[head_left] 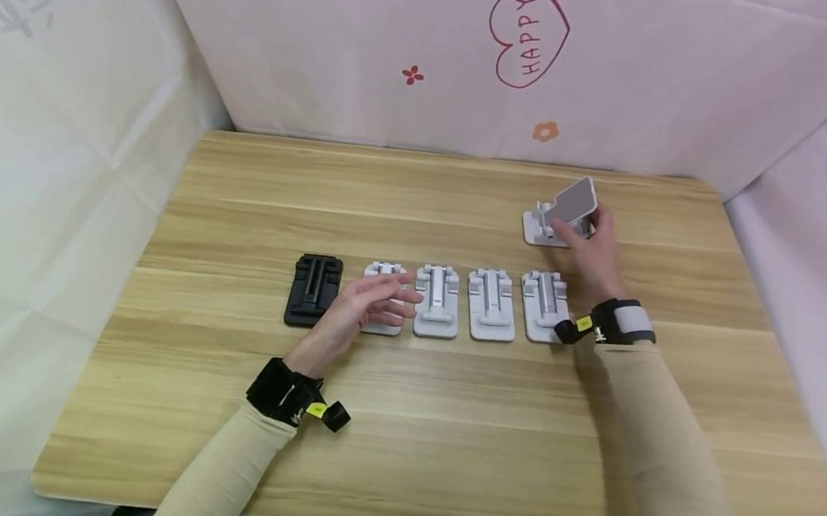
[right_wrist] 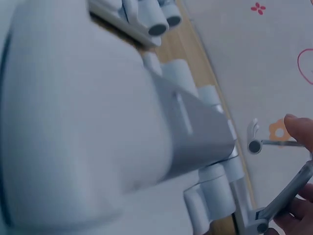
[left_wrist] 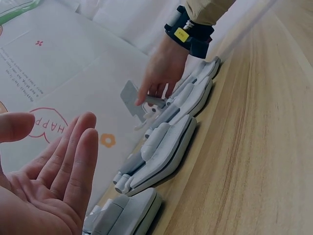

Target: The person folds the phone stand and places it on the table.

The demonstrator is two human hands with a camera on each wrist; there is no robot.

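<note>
A partly unfolded white phone stand (head_left: 574, 200) with a grey back plate stands at the far right of the table. My right hand (head_left: 597, 257) pinches it, the thumb on one side and the fingers behind. In the right wrist view the thumb and fingertips (right_wrist: 299, 131) lie about its hinged arm (right_wrist: 288, 191). My left hand (head_left: 367, 307) hovers with extended fingers over a folded white phone stand (head_left: 381, 328), partly hiding it; in the left wrist view the palm (left_wrist: 54, 196) holds nothing.
A row of folded stands crosses the mid-table: a black phone stand (head_left: 314, 290) at the left, then several white ones, including a white phone stand (head_left: 491, 305) and the rightmost white stand (head_left: 545, 308) near my right wrist. A printed cloth (head_left: 329, 50) hangs behind the wooden table (head_left: 439, 460).
</note>
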